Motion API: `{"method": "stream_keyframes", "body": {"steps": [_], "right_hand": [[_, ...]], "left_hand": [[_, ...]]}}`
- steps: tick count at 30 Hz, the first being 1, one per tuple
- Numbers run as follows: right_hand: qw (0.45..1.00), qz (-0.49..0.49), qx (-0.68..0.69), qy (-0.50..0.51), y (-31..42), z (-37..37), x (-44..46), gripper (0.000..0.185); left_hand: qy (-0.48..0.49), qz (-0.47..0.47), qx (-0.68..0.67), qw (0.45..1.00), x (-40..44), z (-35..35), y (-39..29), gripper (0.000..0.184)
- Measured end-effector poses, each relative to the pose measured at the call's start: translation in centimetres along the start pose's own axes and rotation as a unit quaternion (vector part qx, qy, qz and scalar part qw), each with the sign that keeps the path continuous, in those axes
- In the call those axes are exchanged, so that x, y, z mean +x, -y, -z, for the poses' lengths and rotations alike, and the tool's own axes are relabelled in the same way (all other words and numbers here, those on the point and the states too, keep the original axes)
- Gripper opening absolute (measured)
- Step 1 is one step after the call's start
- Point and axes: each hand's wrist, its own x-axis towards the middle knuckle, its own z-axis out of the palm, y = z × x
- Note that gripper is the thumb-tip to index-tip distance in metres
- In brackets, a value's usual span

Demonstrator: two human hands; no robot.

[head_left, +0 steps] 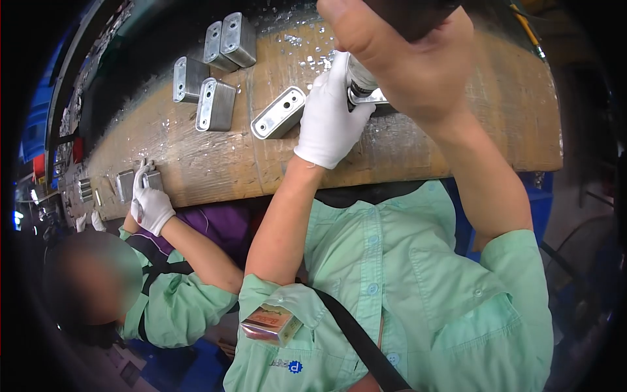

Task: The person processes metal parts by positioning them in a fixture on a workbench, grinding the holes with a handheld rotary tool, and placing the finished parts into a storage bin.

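My right hand [418, 68], bare, is wrapped round a dark hand tool [415, 16] at the top edge, where most of its body is cut off. A pale cylindrical nose with dark rings [361, 81] points down from it. My left hand [333, 114], in a white glove, closes about that nose, its thumb low beside a silver metal block [379, 97]. My right wrist and the glove hide most of this block. Just left of the glove, a finned metal block [279, 114] with holes in its top plate lies at an angle on the worktable.
Several similar finned blocks [216, 104] stand at the back left of the brown-covered worktable [255, 166]. Small shiny bits [317, 62] are scattered behind my hands. On my left sits a co-worker [186, 294], whose gloved hand [150, 208] is at small metal blocks [125, 185].
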Motion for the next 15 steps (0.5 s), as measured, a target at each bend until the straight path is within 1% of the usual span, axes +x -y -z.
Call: {"method": "stream_keyframes", "body": {"steps": [1,2,3,5,6,7,8,10,13,15], "right_hand": [[1.000,-0.002,0.002,-0.019,0.3,0.4,-0.1,0.022],[0.998,-0.016,0.035,-0.059,0.3,0.8,-0.6,0.024],[0.995,-0.026,0.057,-0.083,0.4,1.9,-0.9,0.021],[0.992,-0.036,0.101,-0.071,0.5,6.8,-1.1,0.023],[0.990,-0.043,0.117,-0.066,0.7,9.3,-1.4,0.028],[0.973,-0.069,0.188,-0.117,1.8,10.9,-1.6,0.026],[0.976,-0.067,0.153,-0.140,3.1,12.0,-1.9,0.024],[0.971,-0.022,0.099,-0.217,3.5,13.4,-2.6,0.016],[0.968,-0.067,-0.008,-0.243,2.5,16.0,-5.3,0.017],[0.958,-0.082,-0.015,-0.273,1.5,16.9,-7.2,0.019]], "left_hand": [[0.007,0.003,0.014,1.000,0.1,0.2,-0.2,0.093],[0.014,0.006,0.029,0.999,0.2,0.3,-0.4,0.093],[0.007,-0.016,0.031,0.999,0.4,0.3,-0.5,0.093],[-0.007,-0.052,0.034,0.998,0.6,0.3,-0.8,0.093],[0.005,-0.047,0.048,0.998,0.7,0.5,-1.2,0.093],[0.017,-0.042,0.061,0.997,0.8,0.7,-1.6,0.093],[0.030,-0.039,0.073,0.996,1.0,0.7,-2.0,0.093],[0.039,-0.040,0.076,0.996,1.3,0.5,-2.0,0.089],[0.039,-0.061,0.073,0.995,1.3,0.4,-2.0,0.087],[0.030,-0.070,0.065,0.995,1.2,0.8,-2.1,0.086]]}}
